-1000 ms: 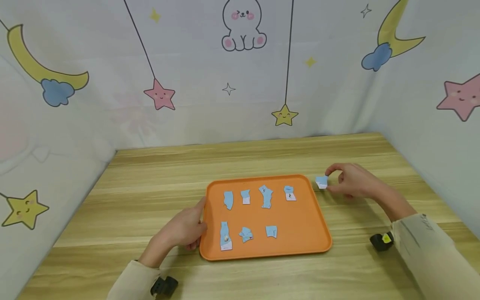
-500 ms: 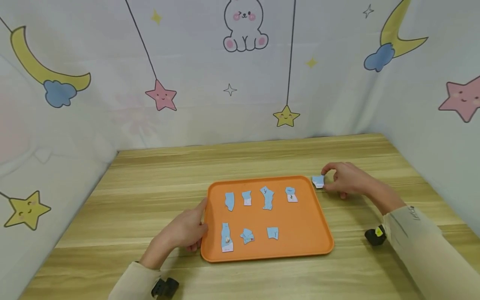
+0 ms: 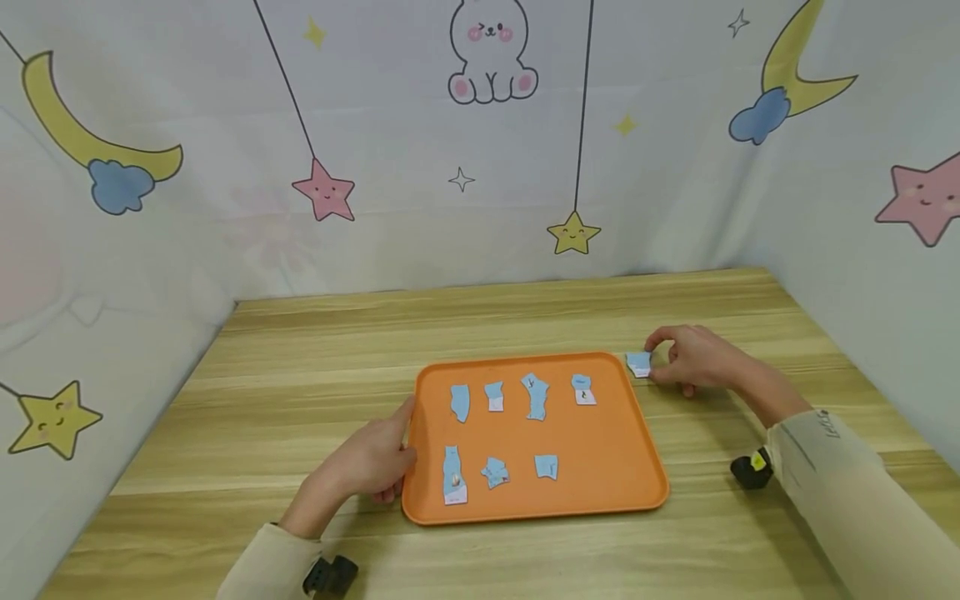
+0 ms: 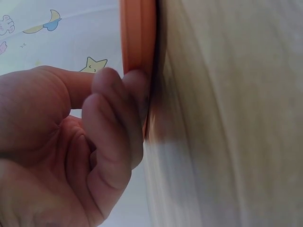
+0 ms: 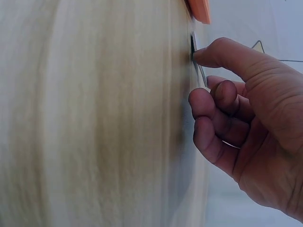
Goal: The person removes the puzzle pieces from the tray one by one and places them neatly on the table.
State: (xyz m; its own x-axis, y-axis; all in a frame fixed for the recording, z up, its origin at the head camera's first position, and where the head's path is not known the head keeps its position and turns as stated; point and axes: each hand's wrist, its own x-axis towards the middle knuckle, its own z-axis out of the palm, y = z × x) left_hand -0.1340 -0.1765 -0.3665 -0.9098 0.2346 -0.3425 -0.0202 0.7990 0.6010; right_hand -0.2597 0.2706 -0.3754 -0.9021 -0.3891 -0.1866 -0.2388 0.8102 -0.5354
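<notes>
An orange tray (image 3: pixel 525 437) lies on the wooden table, bearing several small pale-blue paper pieces with irregular edges, some part white. My left hand (image 3: pixel 372 457) grips the tray's left rim; in the left wrist view its curled fingers (image 4: pixel 111 137) meet the outer wall. Just beyond the tray's upper right corner, my right hand (image 3: pixel 696 360) pinches a blue-and-white paper piece (image 3: pixel 638 364) by its right side, thumb and forefinger at its edges. The right wrist view shows this piece (image 5: pixel 195 47) edge-on, thin and close to the tabletop, with the other fingers curled free of it.
On the tray are a long piece with a shell-like mark (image 3: pixel 453 477), a jagged piece (image 3: pixel 495 472) and a small squarish piece (image 3: pixel 547 467), below an upper row. Bare orange surface (image 3: pixel 611 467) lies at the lower right. A printed white curtain (image 3: pixel 405 250) closes off the back and sides.
My right hand has moved slightly left with the blue-and-white paper piece, closer to the tray's corner, then barely shifted. The left hand stays on the rim.
</notes>
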